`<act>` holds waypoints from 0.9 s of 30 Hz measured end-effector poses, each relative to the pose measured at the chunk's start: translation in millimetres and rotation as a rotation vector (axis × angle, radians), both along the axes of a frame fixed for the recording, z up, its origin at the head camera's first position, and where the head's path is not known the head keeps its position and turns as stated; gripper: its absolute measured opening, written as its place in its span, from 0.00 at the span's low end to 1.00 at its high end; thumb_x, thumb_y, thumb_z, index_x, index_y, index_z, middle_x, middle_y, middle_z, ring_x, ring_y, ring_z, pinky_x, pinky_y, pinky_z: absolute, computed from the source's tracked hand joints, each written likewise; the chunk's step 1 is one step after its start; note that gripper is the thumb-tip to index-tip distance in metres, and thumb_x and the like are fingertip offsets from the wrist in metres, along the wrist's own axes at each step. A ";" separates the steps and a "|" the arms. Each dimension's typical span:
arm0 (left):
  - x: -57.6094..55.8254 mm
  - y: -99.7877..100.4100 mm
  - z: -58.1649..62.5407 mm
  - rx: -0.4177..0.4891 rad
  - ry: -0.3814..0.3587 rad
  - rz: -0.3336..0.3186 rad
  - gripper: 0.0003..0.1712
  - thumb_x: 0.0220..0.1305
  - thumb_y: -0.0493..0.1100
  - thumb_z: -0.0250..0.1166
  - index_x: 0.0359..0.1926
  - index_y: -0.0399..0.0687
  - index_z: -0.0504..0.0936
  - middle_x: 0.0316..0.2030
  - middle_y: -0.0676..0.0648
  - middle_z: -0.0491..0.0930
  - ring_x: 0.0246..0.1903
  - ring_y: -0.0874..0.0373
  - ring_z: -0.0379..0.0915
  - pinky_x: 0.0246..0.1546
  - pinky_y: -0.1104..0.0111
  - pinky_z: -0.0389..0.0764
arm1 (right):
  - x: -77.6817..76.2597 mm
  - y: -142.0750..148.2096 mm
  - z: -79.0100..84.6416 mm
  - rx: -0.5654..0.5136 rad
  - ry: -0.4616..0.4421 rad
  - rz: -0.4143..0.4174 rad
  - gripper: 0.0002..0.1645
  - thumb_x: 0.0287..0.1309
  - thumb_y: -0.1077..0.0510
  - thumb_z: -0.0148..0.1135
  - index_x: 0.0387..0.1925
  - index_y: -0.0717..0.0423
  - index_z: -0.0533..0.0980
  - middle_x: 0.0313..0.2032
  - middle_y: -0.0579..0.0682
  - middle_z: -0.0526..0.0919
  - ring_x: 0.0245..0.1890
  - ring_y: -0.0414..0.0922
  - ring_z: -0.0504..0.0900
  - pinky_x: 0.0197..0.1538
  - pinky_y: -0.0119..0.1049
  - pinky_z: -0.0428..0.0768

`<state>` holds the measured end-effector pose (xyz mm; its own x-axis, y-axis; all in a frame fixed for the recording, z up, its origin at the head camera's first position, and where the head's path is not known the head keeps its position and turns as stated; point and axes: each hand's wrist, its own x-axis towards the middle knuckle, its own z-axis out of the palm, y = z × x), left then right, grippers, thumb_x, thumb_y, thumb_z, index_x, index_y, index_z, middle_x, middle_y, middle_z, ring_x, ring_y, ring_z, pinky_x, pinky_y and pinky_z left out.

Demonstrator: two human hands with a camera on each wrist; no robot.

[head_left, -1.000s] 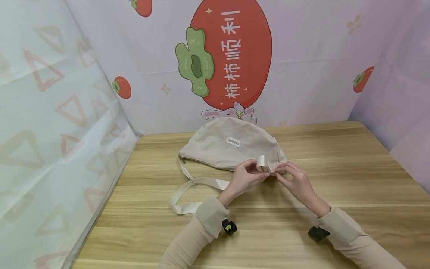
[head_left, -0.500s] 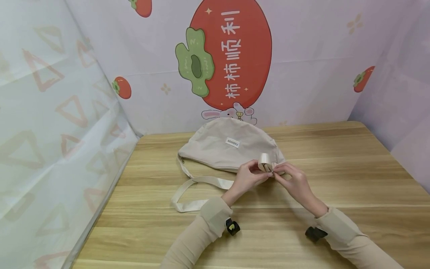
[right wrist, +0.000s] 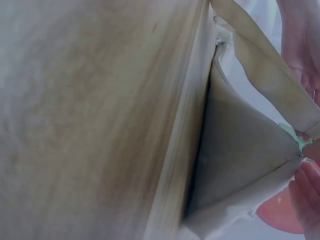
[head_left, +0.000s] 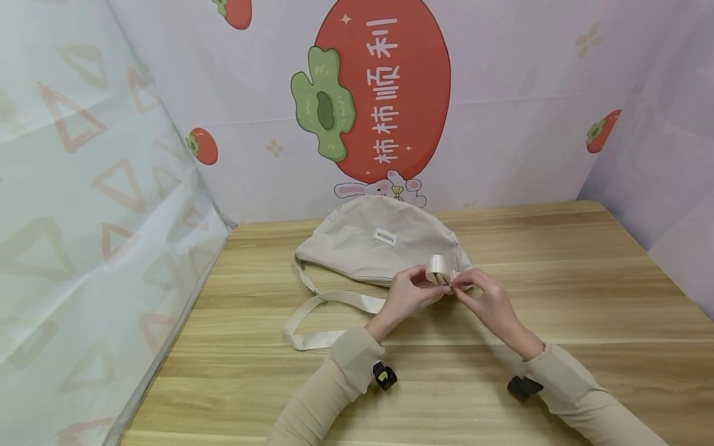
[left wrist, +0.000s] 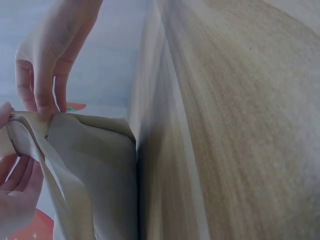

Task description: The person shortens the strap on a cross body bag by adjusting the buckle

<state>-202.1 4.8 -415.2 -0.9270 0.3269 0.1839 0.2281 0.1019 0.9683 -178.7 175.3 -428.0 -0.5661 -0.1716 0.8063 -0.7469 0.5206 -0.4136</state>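
Observation:
A beige fabric bag (head_left: pixel 357 248) with a small white label lies toward the back of the table. Its long beige strap (right wrist: pixel 270 60) trails off the left side and runs to my left hand (head_left: pixel 406 300). Finger and thumb of that hand hold the strap by the bag's right corner, where a short loop of strap (head_left: pixel 437 265) stands up. My right hand (head_left: pixel 491 303) pinches the bag's edge right beside it, fingertips close to the left ones. In the left wrist view, a slider buckle (left wrist: pixel 12 135) shows on the strap at the left fingers.
The wooden table (head_left: pixel 251 396) runs under both forearms. Behind it hangs a printed backdrop (head_left: pixel 502 148) with a large red persimmon, and a white patterned sheet (head_left: pixel 83 248) stands along the left side. A small dark camera (head_left: pixel 385 376) sits at the left wrist.
My left hand and forearm have moved slightly right, and my right hand slightly left. The strap loop has turned a little, showing more of its inside. Both grips stay the same.

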 end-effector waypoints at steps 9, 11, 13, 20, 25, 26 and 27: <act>0.6 2.6 -0.1 0.002 -0.005 -0.007 0.20 0.44 0.35 0.70 0.41 0.36 0.78 0.36 0.44 0.80 0.32 0.64 0.77 0.35 0.75 0.78 | 1.1 1.1 -1.3 -0.008 0.004 -0.022 0.19 0.23 0.81 0.68 0.22 0.61 0.78 0.23 0.49 0.80 0.24 0.42 0.78 0.32 0.22 0.74; 0.3 3.5 -0.2 -0.005 -0.014 -0.004 0.20 0.44 0.36 0.70 0.41 0.36 0.78 0.36 0.44 0.80 0.32 0.64 0.77 0.34 0.74 0.78 | 1.6 1.1 -0.9 -0.012 -0.002 -0.025 0.18 0.24 0.81 0.68 0.22 0.62 0.78 0.23 0.49 0.81 0.24 0.43 0.78 0.31 0.23 0.74; -0.1 4.5 -0.8 -0.009 -0.024 0.002 0.19 0.44 0.36 0.70 0.40 0.37 0.79 0.35 0.45 0.80 0.31 0.64 0.77 0.33 0.74 0.78 | 1.5 0.8 -0.9 -0.013 -0.007 -0.037 0.18 0.24 0.81 0.67 0.22 0.63 0.78 0.22 0.50 0.81 0.23 0.43 0.78 0.31 0.24 0.74; -0.5 7.1 0.5 -0.068 -0.022 0.037 0.18 0.44 0.39 0.71 0.38 0.38 0.79 0.34 0.46 0.80 0.30 0.65 0.76 0.31 0.76 0.77 | 1.7 -0.6 -0.5 -0.009 -0.052 -0.075 0.17 0.27 0.80 0.67 0.24 0.63 0.77 0.23 0.52 0.82 0.23 0.42 0.79 0.28 0.27 0.76; -1.6 8.6 -1.2 -0.112 -0.013 0.051 0.19 0.44 0.41 0.71 0.39 0.37 0.79 0.33 0.46 0.80 0.29 0.65 0.75 0.31 0.78 0.75 | -0.2 -1.2 -0.2 -0.007 0.000 -0.052 0.17 0.25 0.81 0.67 0.23 0.64 0.78 0.22 0.51 0.81 0.22 0.42 0.78 0.26 0.29 0.75; -1.7 8.6 -1.6 -0.115 -0.014 0.051 0.19 0.44 0.41 0.71 0.38 0.37 0.79 0.33 0.46 0.80 0.29 0.65 0.74 0.30 0.78 0.75 | -0.5 -1.2 -0.2 -0.007 0.009 -0.046 0.18 0.24 0.81 0.67 0.23 0.64 0.78 0.22 0.51 0.81 0.22 0.41 0.78 0.26 0.28 0.75; -1.8 8.4 -1.9 -0.120 -0.013 0.051 0.19 0.44 0.41 0.71 0.38 0.38 0.79 0.32 0.47 0.80 0.28 0.66 0.74 0.30 0.78 0.75 | -0.8 -1.3 -0.2 -0.007 0.015 -0.040 0.18 0.23 0.82 0.67 0.23 0.64 0.79 0.22 0.50 0.81 0.21 0.41 0.77 0.26 0.28 0.75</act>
<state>-203.9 13.3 -417.1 -0.9450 0.2985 0.1340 0.2071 0.2286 0.9512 -179.5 174.1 -428.1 -0.5603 -0.1435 0.8157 -0.7318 0.5471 -0.4064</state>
